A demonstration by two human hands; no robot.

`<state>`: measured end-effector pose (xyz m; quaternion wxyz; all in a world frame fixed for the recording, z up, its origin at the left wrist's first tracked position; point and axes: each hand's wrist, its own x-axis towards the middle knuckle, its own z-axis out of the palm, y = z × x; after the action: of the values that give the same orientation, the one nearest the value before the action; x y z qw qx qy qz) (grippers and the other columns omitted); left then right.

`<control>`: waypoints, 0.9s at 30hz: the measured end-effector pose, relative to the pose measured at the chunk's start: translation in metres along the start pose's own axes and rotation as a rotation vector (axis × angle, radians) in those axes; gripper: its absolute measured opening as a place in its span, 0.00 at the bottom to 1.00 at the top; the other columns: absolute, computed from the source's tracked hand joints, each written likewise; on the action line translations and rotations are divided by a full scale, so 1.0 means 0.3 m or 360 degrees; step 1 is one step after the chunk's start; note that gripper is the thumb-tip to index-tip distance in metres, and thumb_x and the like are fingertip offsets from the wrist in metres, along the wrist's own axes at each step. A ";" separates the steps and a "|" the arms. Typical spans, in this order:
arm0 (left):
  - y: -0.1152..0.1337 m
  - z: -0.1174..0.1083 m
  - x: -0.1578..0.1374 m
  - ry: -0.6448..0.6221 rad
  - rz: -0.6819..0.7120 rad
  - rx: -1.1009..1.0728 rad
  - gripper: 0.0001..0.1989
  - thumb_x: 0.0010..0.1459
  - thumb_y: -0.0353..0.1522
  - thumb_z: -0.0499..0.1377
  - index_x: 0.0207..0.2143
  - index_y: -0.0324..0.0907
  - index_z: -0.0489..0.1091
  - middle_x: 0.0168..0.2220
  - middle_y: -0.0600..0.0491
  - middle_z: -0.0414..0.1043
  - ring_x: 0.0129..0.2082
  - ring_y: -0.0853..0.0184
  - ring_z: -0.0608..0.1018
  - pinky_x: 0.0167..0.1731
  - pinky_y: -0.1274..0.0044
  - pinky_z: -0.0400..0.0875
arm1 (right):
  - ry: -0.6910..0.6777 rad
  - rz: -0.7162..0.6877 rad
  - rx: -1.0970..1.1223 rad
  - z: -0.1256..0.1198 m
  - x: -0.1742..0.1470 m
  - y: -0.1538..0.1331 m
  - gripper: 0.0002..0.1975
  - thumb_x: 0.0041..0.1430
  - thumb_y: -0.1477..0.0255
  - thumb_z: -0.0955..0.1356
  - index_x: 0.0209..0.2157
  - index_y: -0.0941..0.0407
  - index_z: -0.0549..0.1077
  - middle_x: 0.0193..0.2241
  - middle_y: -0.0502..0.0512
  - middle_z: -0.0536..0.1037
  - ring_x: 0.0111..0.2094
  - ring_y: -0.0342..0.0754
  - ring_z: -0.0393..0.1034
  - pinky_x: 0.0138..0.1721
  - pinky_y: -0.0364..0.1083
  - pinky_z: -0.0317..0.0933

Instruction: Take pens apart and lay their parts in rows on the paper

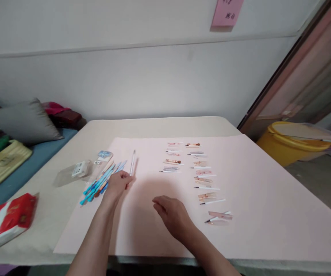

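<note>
My left hand (120,183) is closed in a pinch on the lower end of a slim clear-and-white pen (133,163), which points away from me over the pink sheet. Beside that hand lies a bunch of blue, orange and light pens (100,183), partly hidden by my wrist. My right hand (169,212) hovers over the sheet's near middle. Its fingers are curled together, and nothing shows in them. To its right run two columns of pen parts: a white refill with a dark tip (207,188), tinted clear barrels (207,196) and several similar sets.
The pink sheet (257,214) covers much of the table. A clear plastic case (72,173) and a blue-labelled packet (105,155) lie left of the pens. A red tissue pack (12,218) is near the left edge. A yellow bucket (283,147) stands right of the table.
</note>
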<state>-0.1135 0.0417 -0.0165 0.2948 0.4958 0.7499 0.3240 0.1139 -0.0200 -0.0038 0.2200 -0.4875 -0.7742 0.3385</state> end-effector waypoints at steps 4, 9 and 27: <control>0.138 0.117 -0.151 -0.0353 0.0003 -0.0717 0.11 0.44 0.38 0.62 0.23 0.40 0.65 0.15 0.57 0.63 0.16 0.72 0.64 0.19 0.80 0.58 | 0.0295 0.0312 0.0901 -0.008 0.029 0.018 0.14 0.60 0.66 0.61 0.42 0.56 0.72 0.32 0.54 0.76 0.32 0.46 0.71 0.30 0.42 0.62; 0.238 0.205 -0.282 -0.0638 0.0080 -0.0731 0.10 0.47 0.37 0.61 0.24 0.39 0.67 0.18 0.54 0.69 0.18 0.72 0.68 0.20 0.80 0.61 | 0.0435 0.0340 0.1276 -0.030 0.048 0.033 0.12 0.57 0.66 0.62 0.28 0.58 0.71 0.21 0.49 0.70 0.24 0.42 0.64 0.25 0.41 0.59; 0.200 0.157 -0.211 -0.0512 -0.0273 -0.2108 0.08 0.50 0.31 0.63 0.32 0.36 0.73 0.33 0.47 0.74 0.39 0.65 0.75 0.43 0.72 0.68 | -0.0114 0.0454 0.2097 -0.025 0.010 -0.025 0.13 0.59 0.63 0.62 0.29 0.59 0.67 0.13 0.41 0.55 0.13 0.34 0.40 0.16 0.39 0.34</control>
<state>-0.0231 0.0095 0.0087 0.6682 0.1919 0.3771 0.6120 0.1131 -0.0171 0.0069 0.3986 -0.3375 -0.3410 0.7816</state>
